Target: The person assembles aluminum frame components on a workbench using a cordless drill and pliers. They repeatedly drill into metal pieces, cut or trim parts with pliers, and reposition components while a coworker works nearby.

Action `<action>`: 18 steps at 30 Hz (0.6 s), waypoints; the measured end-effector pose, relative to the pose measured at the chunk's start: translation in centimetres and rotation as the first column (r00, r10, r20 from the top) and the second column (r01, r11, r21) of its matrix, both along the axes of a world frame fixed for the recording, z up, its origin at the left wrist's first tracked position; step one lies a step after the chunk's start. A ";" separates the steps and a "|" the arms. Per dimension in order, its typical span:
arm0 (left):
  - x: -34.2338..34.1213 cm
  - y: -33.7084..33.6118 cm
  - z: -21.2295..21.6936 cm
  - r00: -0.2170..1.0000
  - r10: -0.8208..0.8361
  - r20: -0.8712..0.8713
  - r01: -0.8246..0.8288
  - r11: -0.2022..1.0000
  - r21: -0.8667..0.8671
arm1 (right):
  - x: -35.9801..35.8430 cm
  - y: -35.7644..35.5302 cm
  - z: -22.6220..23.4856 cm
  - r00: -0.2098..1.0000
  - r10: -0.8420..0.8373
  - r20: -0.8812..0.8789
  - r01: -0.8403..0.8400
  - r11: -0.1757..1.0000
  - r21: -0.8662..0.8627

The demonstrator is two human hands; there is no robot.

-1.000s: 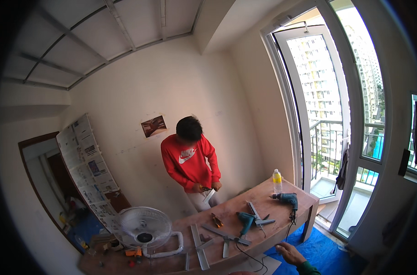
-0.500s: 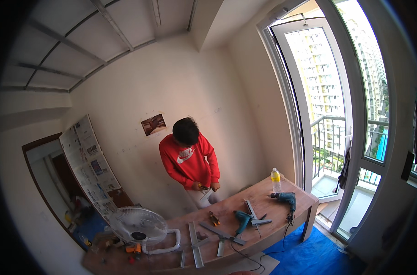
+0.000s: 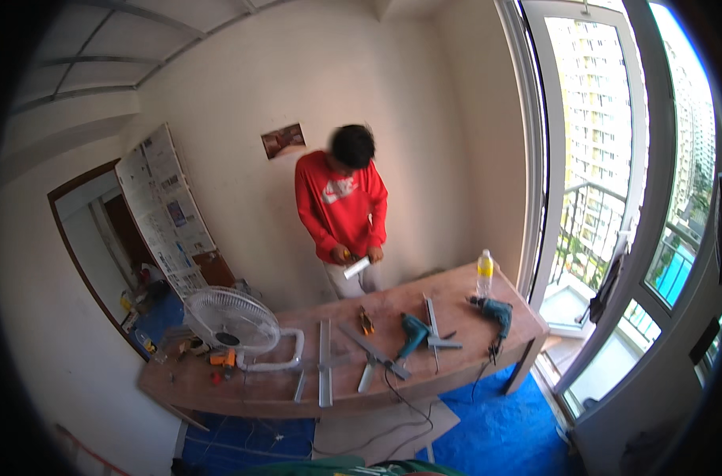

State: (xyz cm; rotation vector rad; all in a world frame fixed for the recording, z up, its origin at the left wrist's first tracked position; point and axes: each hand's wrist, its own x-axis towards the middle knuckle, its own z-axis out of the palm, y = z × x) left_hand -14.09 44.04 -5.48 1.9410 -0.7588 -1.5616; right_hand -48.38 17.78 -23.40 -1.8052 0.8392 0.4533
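My hands: out of view, so I cannot tell their fingers' state.
Nearest things: 2 teal power drills [image 3: 412,333] [image 3: 493,312] on the long wooden bench [image 3: 218,381], right half.
Bench's far edge: person in red sweatshirt [image 3: 341,206] holding a small white piece [image 3: 356,267].

One long wooden bench [image 3: 464,295]. One person in a red sweatshirt [image 3: 341,208] behind it, holding one short pale bar [image 3: 356,267] in both hands.

On the bench:
- two teal power drills, one near the middle [image 3: 412,334], one toward the window end [image 3: 494,311]
- one clear plastic bottle with a yellow cap [image 3: 484,274]
- one white round-caged table fan [image 3: 229,319]
- about five grey metal channel strips [image 3: 324,371], some crossing, so exact count unsure
- one small orange-and-black hand tool [image 3: 366,321]

One blue floor sheet [image 3: 504,432]. One small picture on the wall [image 3: 283,140].
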 end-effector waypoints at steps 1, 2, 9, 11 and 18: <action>-0.8 1.5 -1.9 0.997 -0.079 -0.016 0.080 0.994 0.080 | -2.1 1.2 -1.8 0.990 0.129 0.060 -0.121 0.986 -0.118; -1.2 3.1 -3.6 0.987 -0.160 -0.031 0.163 0.974 0.159 | -3.5 2.5 -3.3 0.964 0.244 0.103 -0.215 0.948 -0.235; -5.1 11.4 -9.4 0.877 -0.447 -0.175 0.479 0.789 0.386 | -3.4 4.3 0.0 0.994 -0.093 -0.049 0.102 0.973 0.208; -5.7 11.8 -8.7 0.887 -0.446 -0.122 0.458 0.816 0.352 | -1.9 4.2 2.9 0.988 -0.124 -0.089 0.149 0.911 0.385; -7.9 13.7 -5.9 0.734 -0.678 -0.033 0.630 0.663 0.405 | -2.1 2.8 5.2 0.937 0.012 -0.350 0.109 0.940 0.325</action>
